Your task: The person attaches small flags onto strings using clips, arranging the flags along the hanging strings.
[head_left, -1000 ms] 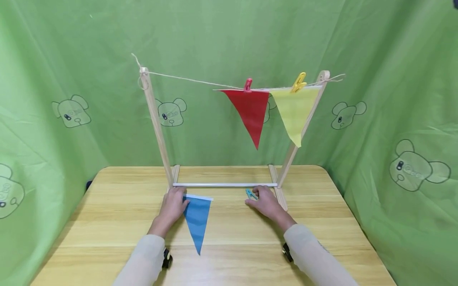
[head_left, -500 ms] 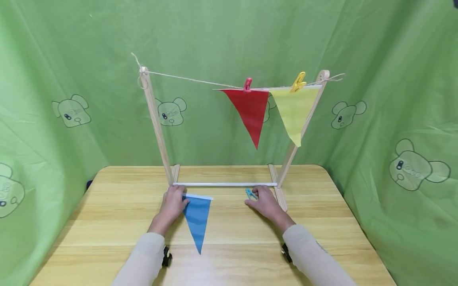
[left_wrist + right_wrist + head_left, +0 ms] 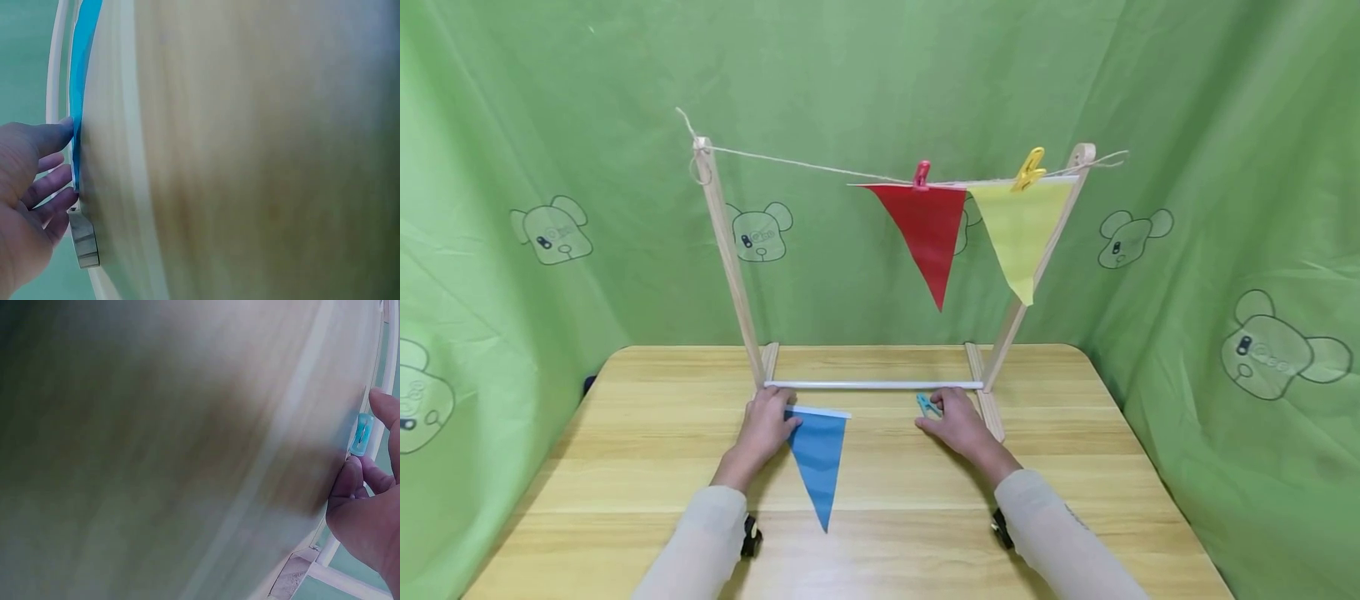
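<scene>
A blue pennant flag (image 3: 820,458) with a white top strip lies on the table in front of the stand. Its top left corner sits between the spread thumb and fingers of my left hand (image 3: 764,427); the thumb (image 3: 61,128) overlaps the blue cloth in the left wrist view. To the right, a small teal clothespin (image 3: 926,406) stands between the thumb and fingertips of my right hand (image 3: 953,421). In the right wrist view the clothespin (image 3: 361,434) is at the fingertips, with a gap to the thumb. Part of it is hidden in the head view.
Behind my hands stands a wooden frame with a left post (image 3: 726,258), a right post (image 3: 1015,310) and a white crossbar (image 3: 872,385). On its string (image 3: 805,164) hang a red pennant (image 3: 928,233) by a red clothespin (image 3: 921,175) and a yellow pennant (image 3: 1022,233) by a yellow clothespin (image 3: 1029,170).
The blue flag's lower tip has shifted slightly to the right. Both hands stay nearly where they were, and the head view has moved very little.
</scene>
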Available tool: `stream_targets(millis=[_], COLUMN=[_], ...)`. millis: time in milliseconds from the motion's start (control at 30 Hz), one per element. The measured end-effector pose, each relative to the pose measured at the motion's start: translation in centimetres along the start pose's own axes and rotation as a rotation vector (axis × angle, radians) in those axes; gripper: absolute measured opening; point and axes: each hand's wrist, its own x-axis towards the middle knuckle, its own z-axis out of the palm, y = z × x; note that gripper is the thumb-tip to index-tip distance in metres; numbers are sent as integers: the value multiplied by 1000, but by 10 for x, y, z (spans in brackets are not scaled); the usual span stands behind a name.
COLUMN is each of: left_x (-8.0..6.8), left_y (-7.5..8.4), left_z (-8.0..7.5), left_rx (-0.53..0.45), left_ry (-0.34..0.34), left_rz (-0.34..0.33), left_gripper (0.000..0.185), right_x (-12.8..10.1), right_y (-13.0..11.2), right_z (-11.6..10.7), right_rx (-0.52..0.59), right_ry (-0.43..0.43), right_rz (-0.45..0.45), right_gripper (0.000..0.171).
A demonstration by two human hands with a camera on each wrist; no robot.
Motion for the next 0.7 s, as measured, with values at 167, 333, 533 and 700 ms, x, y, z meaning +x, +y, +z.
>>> stream_targets(millis=[167,333,533,700], left_x=[0,0,2,3], left_y=[2,-3,-7,-8], left_z=[-2,-7,-12,-12], left_rx=[-27,-54,-35,-24], left_ry=[-22,-27,-56,-63], left_rz=[2,14,63,67], left_gripper=[33,33,33,33], right_x=[-1,-2,-2,-1], right_y=[-1,-1,-3,-4], right_z=[-1,-1,-1,0], right_rx=[-6,-15,-38,-50], right_ry=[-3,-10,-5,-7], right_rz=[-1,3,-3,-6], right_gripper=[55,55,53,51])
